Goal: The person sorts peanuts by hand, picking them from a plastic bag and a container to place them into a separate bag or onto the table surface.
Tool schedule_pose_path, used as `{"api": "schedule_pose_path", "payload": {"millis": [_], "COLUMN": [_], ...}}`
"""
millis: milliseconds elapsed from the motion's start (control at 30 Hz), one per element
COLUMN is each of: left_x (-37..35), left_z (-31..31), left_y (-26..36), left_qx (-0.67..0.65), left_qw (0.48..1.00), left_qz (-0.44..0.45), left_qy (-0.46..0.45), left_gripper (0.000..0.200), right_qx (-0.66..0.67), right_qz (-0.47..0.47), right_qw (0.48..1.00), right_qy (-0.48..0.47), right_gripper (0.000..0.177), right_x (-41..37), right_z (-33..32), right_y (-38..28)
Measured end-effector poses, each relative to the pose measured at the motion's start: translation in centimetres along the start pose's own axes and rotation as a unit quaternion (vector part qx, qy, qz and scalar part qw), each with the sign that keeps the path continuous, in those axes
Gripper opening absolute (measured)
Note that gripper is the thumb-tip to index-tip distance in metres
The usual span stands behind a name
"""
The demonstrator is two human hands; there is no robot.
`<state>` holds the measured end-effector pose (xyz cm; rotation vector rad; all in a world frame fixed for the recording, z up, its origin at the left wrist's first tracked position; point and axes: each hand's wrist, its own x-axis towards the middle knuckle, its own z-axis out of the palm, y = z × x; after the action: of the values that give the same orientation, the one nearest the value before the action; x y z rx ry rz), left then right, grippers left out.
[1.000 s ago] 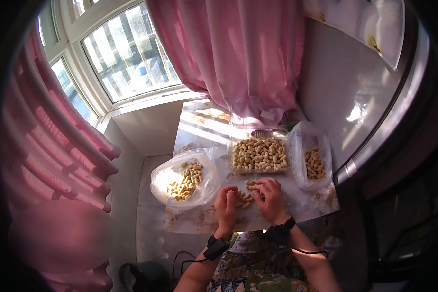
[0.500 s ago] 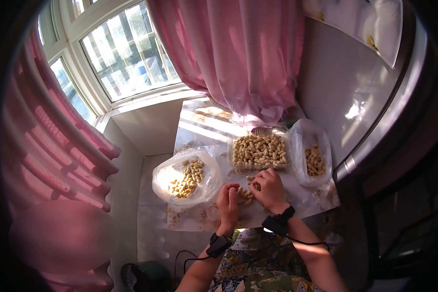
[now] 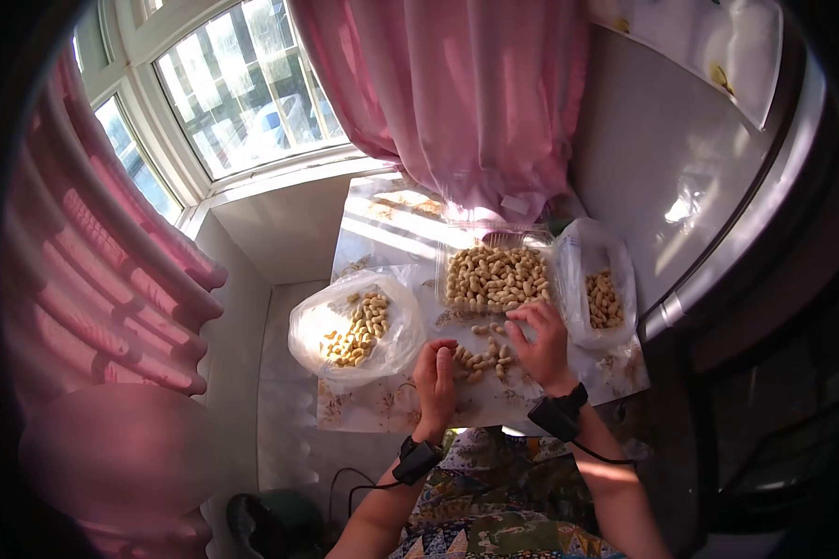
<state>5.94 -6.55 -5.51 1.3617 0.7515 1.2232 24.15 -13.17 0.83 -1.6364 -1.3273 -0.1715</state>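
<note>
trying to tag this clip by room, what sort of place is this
Probably a room in a home, at a small table by a window. The pink curtains, the patterned table covering and the peanuts in a clear tub suggest that.

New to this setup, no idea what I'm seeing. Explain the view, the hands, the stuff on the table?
There is no robot here: a camera on a person's head looks forward and down at their own bare hands, so all views share that one viewpoint.

On the table stand a clear plastic box of peanuts, a plastic bag of peanuts to its left and another bag to its right. Loose peanuts lie between the hands.

The left hand is curled beside them; the right hand is near the box. Whether either holds a peanut is too small to tell.
</note>
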Motion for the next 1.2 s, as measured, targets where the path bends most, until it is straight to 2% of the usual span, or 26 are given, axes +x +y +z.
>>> {"api": "schedule_pose_path", "payload": {"millis": [67,200,300,367,467,633,800,900,967,1067,1200], "left_x": [0.0,0.0,0.1,0.1,0.0,0.1,0.1,0.0,0.0,0.0,0.0], "left_z": [0.0,-0.1,-0.1,0.0,0.1,0.0,-0.1,0.0,0.1,0.2,0.1], "left_y": [-0.1,0.0,-0.2,-0.1,0.1,0.0,-0.3,-0.3,0.4,0.4,0.4], "left_qx": [0.003,0.022,0.068,0.063,0.048,0.03,0.06,0.04,0.043,0.037,0.028], "left_qw": [1.0,1.0,0.997,0.998,0.999,0.999,0.998,0.999,0.999,0.999,0.999], "left_qz": [0.001,-0.001,0.026,0.023,0.005,-0.015,0.019,-0.008,-0.012,-0.01,-0.015], "left_qy": [0.0,-0.011,-0.016,-0.015,-0.016,-0.017,-0.029,-0.027,-0.019,-0.011,-0.012], "left_gripper": [0.024,0.023,0.02,0.019,0.019,0.019,0.023,0.024,0.022,0.02,0.02], "right_qx": [0.021,0.019,0.004,-0.036,-0.083,-0.094,-0.076,-0.02,-0.013,0.03,-0.04], "right_qz": [-0.032,0.0,-0.007,-0.047,-0.079,-0.083,-0.097,-0.06,0.005,0.066,0.005], "right_qw": [0.998,0.998,0.997,0.994,0.985,0.983,0.98,0.99,0.997,0.995,0.996], "right_qy": [-0.045,-0.063,-0.078,-0.094,-0.132,-0.136,-0.158,-0.128,-0.078,-0.063,-0.08], "right_gripper": [0.013,0.017,0.026,0.038,0.045,0.039,0.029,0.026,0.025,0.026,0.029], "right_x": [-2.1,-4.5,-4.4,-4.2,-4.0,-3.1,-3.2,-3.6,-4.2,-4.6,-4.1], "right_z": [1.0,2.0,1.8,1.8,2.0,3.3,3.4,2.4,1.8,1.8,2.0], "right_y": [0.1,0.7,0.7,0.3,0.3,0.5,1.2,1.4,1.6,1.8,1.2]}}
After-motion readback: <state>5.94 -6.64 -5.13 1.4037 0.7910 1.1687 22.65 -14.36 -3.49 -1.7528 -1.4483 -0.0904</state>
